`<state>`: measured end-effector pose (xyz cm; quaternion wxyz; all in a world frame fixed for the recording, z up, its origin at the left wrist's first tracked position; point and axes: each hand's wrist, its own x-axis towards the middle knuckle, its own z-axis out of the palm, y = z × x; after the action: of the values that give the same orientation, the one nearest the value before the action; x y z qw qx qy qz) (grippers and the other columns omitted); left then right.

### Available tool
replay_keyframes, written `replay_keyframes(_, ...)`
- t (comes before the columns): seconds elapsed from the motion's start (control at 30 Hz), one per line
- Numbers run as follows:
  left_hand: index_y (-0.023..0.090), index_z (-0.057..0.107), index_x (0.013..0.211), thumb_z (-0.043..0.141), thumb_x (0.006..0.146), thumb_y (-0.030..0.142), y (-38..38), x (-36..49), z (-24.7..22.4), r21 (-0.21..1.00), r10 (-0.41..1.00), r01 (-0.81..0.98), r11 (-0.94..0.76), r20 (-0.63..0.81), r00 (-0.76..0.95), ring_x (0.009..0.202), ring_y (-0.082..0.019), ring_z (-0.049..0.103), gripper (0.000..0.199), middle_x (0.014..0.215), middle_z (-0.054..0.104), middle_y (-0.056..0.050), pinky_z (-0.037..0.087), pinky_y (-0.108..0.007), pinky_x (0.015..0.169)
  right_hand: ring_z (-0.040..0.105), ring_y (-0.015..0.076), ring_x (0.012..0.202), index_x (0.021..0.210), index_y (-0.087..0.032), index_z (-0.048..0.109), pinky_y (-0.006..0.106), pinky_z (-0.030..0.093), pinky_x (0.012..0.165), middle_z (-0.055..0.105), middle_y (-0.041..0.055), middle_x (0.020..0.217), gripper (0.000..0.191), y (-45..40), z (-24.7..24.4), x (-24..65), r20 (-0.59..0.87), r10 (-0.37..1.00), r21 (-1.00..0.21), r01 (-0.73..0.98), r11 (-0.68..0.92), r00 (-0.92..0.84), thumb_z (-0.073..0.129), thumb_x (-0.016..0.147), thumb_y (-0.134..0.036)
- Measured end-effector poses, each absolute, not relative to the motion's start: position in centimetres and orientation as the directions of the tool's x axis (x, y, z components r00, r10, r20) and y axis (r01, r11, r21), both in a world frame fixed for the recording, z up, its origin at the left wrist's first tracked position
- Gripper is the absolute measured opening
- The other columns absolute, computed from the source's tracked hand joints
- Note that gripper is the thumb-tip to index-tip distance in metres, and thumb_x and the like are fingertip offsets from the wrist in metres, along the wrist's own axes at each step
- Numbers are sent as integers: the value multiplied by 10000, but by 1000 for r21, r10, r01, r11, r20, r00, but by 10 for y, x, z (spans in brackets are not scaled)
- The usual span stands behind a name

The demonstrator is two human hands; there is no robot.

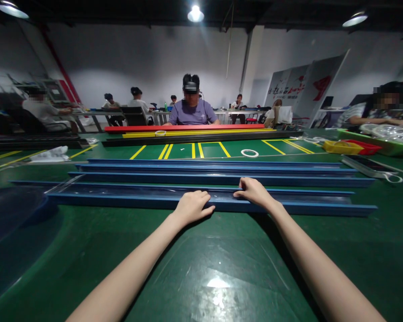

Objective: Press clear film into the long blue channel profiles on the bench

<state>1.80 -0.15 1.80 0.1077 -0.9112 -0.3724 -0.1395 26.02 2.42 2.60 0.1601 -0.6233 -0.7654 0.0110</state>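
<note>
A long blue plastic channel (121,200) lies across the green table, nearest to me, with a shiny see-through strip or film (161,192) along its inside. My left hand (193,208) straddles the channel's near wall near the middle, fingers curled over the inside and thumb along the front. To its right, my right hand (255,192) reaches over the same wall, its bent fingertips down in the trough. Whatever is between those right fingertips is hidden. Just behind lies a second blue channel (161,178), parallel to the first, with another blue piece (208,164) beyond it.
Clear film (16,214) curls at the left. Farther back are red (188,128), yellow (221,133) and black strips (201,137), a white ring (249,153), a phone-like device (369,165) and a green tray (389,145). A co-worker (193,109) sits opposite; other people sit around.
</note>
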Motion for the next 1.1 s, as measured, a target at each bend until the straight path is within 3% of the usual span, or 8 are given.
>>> replay_keyframes(0.3, 165, 543, 772, 412, 808, 416, -1, 20, 7, -222, 562, 707, -671, 470, 681, 716, -172, 558, 285, 756, 597, -33, 398, -270, 583, 531, 166, 676, 666, -191, 497, 230, 335, 553, 608, 41, 722, 230, 25, 24, 261, 244, 945, -178, 947, 267, -220, 611, 670, -391)
replay_keyframes(1.1, 163, 545, 767, 410, 807, 415, 1, 19, 4, -242, 526, 703, -668, 514, 677, 700, -170, 544, 289, 737, 588, -36, 391, -279, 594, 545, 164, 690, 699, -193, 518, 231, 340, 553, 616, 39, 753, 214, 23, 26, 260, 229, 948, -199, 942, 269, -222, 600, 680, -390)
